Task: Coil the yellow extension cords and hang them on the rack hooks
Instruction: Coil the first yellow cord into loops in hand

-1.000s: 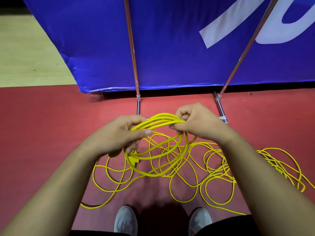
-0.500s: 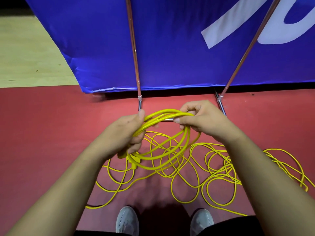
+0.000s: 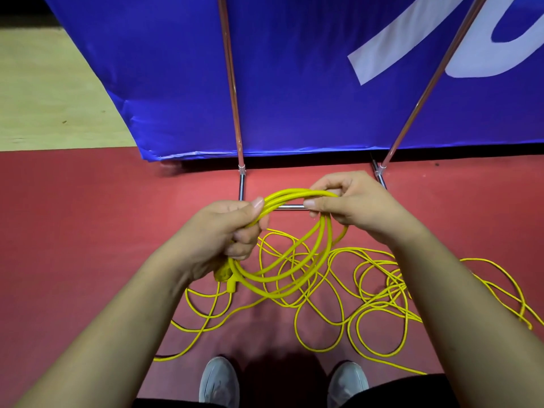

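Still coiling: your left hand (image 3: pixel 226 234) & right hand (image 3: pixel 350 204) both clamp the coil (image 3: pixel 294 257); next, gather another loop from the loose cord (image 3: pixel 379 293).

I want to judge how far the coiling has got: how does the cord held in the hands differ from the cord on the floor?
The held coil is gathered into a few neat, stacked loops; the floor cord sprawls in loose, overlapping tangles. The held coil hangs in the air between the left hand and right hand; the floor cord lies flat on the red floor. The held coil is compact, the floor cord spreads wide. Both are yellow.
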`<state>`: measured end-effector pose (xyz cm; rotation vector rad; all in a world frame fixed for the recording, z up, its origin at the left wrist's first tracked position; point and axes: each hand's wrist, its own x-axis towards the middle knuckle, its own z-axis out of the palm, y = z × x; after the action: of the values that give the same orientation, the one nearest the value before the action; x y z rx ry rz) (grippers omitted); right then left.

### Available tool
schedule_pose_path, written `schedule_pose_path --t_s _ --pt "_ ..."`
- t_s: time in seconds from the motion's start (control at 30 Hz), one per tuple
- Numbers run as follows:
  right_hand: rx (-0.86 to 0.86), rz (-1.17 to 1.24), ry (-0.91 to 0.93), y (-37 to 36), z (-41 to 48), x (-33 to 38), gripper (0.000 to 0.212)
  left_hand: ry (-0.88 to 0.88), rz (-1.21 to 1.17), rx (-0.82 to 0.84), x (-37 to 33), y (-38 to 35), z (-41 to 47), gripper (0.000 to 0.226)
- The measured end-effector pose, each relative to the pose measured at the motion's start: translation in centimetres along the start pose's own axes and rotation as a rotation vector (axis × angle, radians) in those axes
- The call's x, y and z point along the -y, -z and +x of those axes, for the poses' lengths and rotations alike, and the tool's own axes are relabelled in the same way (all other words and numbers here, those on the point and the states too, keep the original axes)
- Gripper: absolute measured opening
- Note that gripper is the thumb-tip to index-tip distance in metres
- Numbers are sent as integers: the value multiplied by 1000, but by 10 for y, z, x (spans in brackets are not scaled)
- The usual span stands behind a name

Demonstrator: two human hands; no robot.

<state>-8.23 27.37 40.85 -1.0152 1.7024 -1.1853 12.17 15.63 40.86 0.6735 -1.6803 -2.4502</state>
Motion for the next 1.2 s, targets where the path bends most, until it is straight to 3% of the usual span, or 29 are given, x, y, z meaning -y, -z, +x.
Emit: schedule_pose_path --t_s 0.23,0.37,0.6,0.7,0.83,0.93,1.0,1.07,1.2 --pt "-132 -121 24 -7 12 -22 17 68 -192 -5 -6 1 -2 32" --pt "-158 -142 29 -5 17 -32 28 2 -377 20 -12 7 2 35" --pt "149 -165 -149 -19 26 -88 17 -163 -666 -42 -28 18 1 43" --pt "153 -178 -266 -20 24 -109 14 -236 -687 -113 -31 20 -2 41" --pt "-37 207 -357 -22 26 -98 14 -328 -655 -223 -32 27 -6 45" --pt "-248 408 -284 -20 27 -72 18 -321 -519 -249 -37 32 -10 47" --pt "-329 228 -227 -17 25 -61 21 -295 -416 -321 -38 32 -10 42" --pt "-276 -101 -204 -12 18 -47 24 -326 -320 -378 -37 31 -8 38" --pt "244 -498 -251 -9 -3 -13 33 -335 80 -435 -23 29 0 37"
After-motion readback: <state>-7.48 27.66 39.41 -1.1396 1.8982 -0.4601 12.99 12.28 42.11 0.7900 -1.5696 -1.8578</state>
